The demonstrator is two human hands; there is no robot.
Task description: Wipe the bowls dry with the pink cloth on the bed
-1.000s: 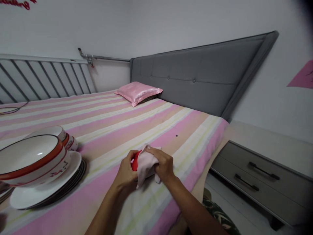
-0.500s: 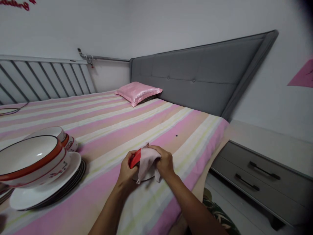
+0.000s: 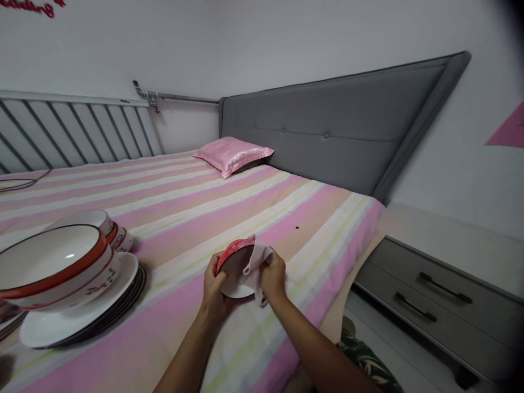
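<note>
A small bowl with a red rim and a white inside is tilted up above the striped bed sheet. My left hand grips its left edge from below. My right hand is closed on a pale pink cloth and presses it against the bowl's right side, inside the rim. Part of the bowl is hidden by the cloth and my fingers.
A stack of plates with a large red-rimmed bowl on top sits at the left, with a smaller bowl behind it. A pink pillow lies by the grey headboard. A grey nightstand stands right of the bed.
The bowl has been tipped up and turned, so its white inside now shows. The cloth has shifted from covering the bowl to its right side.
</note>
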